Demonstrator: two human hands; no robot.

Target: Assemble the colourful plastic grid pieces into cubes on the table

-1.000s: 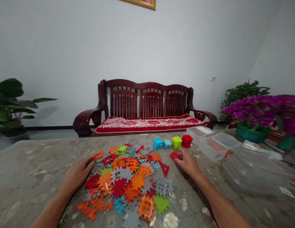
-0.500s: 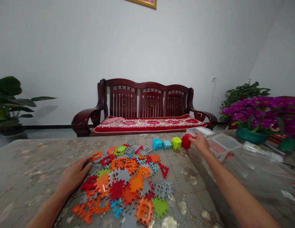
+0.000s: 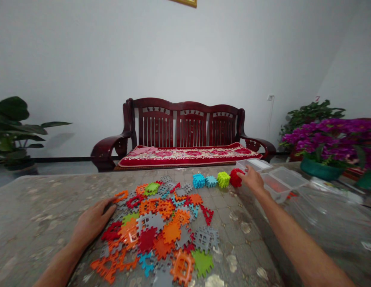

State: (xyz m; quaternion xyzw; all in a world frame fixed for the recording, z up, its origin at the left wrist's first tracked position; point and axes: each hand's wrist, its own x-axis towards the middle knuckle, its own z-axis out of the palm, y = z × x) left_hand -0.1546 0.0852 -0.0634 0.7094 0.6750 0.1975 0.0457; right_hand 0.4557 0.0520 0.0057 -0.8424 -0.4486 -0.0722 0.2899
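My left hand (image 3: 94,217) rests at the left edge of a loose pile of toothed plastic building pieces, its fingers stretched out and touching an orange frame piece (image 3: 121,195). Orange, grey, red, green and blue pieces overlap there, among them a dark red square (image 3: 147,239) and a green square (image 3: 202,262). My right hand (image 3: 253,180) reaches to the far side of the table, its fingers on the right side of a red knobbly block (image 3: 235,177). That block ends a row with a yellow-green block (image 3: 223,179), a small light blue block (image 3: 211,181) and a larger blue block (image 3: 199,180).
Behind my right hand stands a clear plastic box (image 3: 275,187) with red pieces inside and its lid open. A large clear plastic container (image 3: 329,219) and purple flowers in a green pot (image 3: 321,170) are on the right. A wooden bench (image 3: 185,123) stands beyond the table.
The view has shifted slightly. My right hand stays at the red block and my left hand stays by the pile; no piece has visibly moved.
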